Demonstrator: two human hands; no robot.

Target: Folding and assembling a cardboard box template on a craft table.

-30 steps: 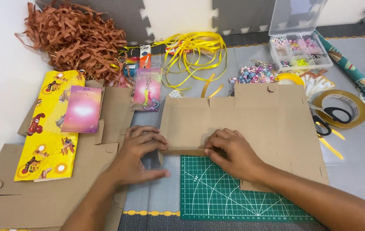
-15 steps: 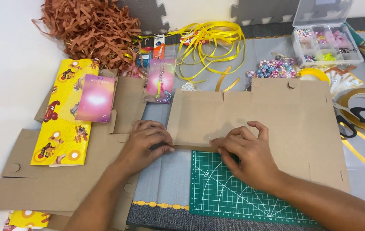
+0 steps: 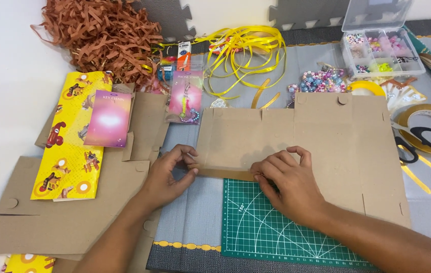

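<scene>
Grey foam mat [image 3: 296, 55]; flat cardboard [image 3: 326, 146]; cutting mat [image 3: 276, 232].

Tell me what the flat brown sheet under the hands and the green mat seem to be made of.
The flat brown sheet looks like matte cardboard: dull tan face, die-cut slots and tabs. The green mat looks like smooth rubbery plastic, probably a cutting mat, given its printed white grid and arcs.
</scene>
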